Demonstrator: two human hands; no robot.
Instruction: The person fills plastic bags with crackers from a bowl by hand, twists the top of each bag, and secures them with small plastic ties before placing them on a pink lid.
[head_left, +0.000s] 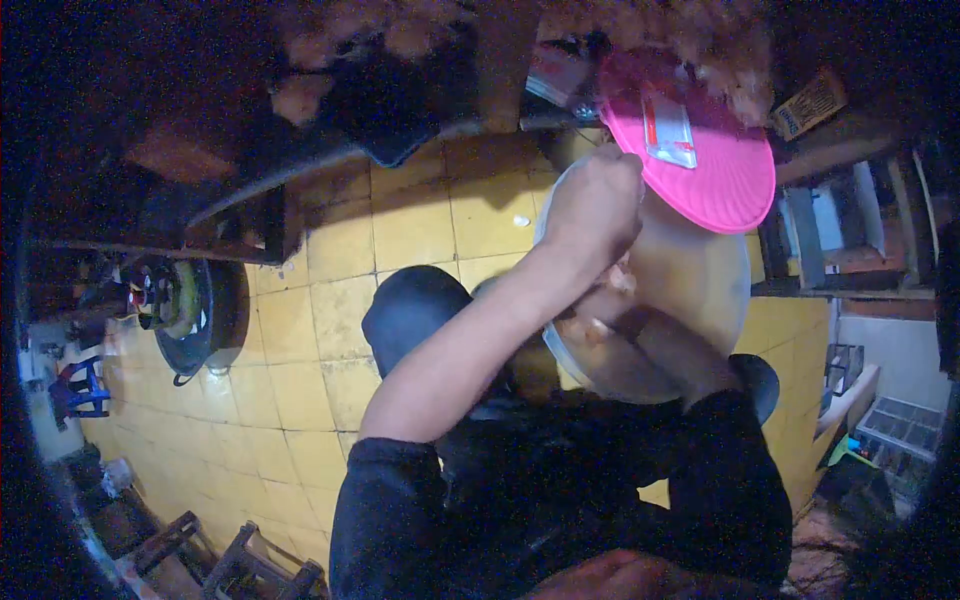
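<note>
A large round pale basin (715, 270) stands in front of me, between my legs. My left hand (603, 195) is over its far left part, next to the edge of a bright pink ribbed plastic tray or lid (735, 190). Its fingers look closed, and what they hold, if anything, is hidden. Lower down, my right hand (590, 310) reaches into the basin in shadow, its fingers hard to make out. A pale pinkish lump (622, 275), perhaps meat, shows beside it, below the left wrist.
A clear packet with red print (668, 125) lies on the pink piece. A small box (808, 103) sits at upper right. A dark wide pan (200, 320) stands on the yellow tiled floor (290, 340) at left. Wooden stools (250, 560) are at lower left.
</note>
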